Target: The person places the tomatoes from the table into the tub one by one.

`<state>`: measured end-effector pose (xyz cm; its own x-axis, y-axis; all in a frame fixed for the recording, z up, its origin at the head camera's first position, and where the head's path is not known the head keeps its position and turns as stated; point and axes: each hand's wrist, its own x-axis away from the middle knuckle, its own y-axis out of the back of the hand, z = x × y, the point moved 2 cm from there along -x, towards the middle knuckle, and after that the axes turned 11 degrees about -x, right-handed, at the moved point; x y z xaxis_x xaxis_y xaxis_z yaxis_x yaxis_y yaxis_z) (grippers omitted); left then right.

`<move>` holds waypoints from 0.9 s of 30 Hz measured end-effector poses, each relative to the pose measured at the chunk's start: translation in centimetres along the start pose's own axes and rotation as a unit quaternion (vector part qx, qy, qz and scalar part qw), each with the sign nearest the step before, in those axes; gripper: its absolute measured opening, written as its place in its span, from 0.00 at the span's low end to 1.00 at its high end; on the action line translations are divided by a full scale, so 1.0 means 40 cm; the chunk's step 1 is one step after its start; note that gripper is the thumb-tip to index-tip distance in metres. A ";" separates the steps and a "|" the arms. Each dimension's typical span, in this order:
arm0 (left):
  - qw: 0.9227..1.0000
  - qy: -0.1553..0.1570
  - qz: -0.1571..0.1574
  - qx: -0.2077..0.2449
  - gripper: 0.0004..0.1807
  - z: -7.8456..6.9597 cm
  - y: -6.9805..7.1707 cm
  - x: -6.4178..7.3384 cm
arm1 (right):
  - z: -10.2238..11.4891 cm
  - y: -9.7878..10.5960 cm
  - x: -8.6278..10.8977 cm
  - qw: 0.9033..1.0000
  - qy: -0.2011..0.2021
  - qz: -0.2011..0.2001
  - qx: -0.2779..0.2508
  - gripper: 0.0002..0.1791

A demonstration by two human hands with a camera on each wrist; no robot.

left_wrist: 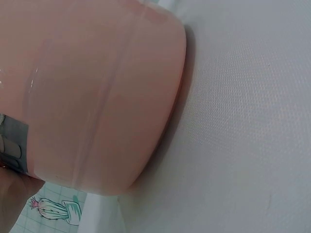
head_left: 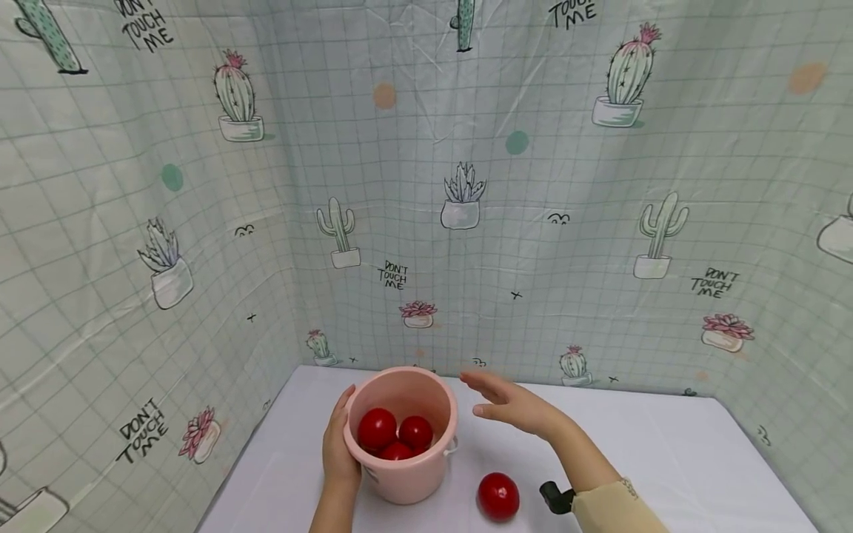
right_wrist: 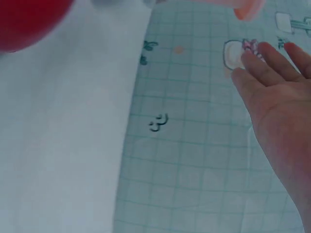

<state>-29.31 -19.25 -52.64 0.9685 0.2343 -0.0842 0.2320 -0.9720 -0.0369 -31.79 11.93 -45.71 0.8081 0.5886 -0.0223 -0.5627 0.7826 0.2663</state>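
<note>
Pink plastic, the round bucket (head_left: 405,437) sits at lower centre of my head view on the white cloth-covered table (head_left: 653,459), three glossy red balls (head_left: 395,433) inside. My left hand (head_left: 338,451) wraps its curled fingers round the wall, seemingly to steady it. My right hand (head_left: 513,403) hovers beside the rim, fingers straight and empty. A fourth red ball (head_left: 498,496) lies lower right, apart.

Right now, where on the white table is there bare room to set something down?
Free: the table right of the right hand, out to the cactus-print wall. Crowded: the near left, where the left hand holds the pink bucket beside a loose red ball.
</note>
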 end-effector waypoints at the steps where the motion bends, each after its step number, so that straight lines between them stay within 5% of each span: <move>1: 1.000 0.000 -0.001 -0.002 0.25 0.000 0.001 0.000 | -0.012 -0.003 0.009 1.000 0.000 -0.005 -0.004 0.37; 13: 1.000 -0.001 0.002 -0.004 0.26 -0.004 0.000 0.003 | -0.164 -0.060 0.077 0.997 -0.048 -0.021 -0.056 0.39; 21: 1.000 0.003 0.004 0.000 0.26 0.000 -0.001 0.004 | -0.214 -0.091 0.087 0.994 -0.092 -0.004 -0.063 0.38; 27: 1.000 -0.002 0.000 -0.005 0.26 -0.004 0.000 0.006 | -0.238 -0.097 0.091 0.995 -0.090 0.006 -0.040 0.36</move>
<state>-29.07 -19.19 -52.50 0.9680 0.2350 -0.0875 0.2335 -0.9720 -0.0276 -28.31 12.97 -55.99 0.8153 0.5581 0.1544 -0.5788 0.7934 0.1886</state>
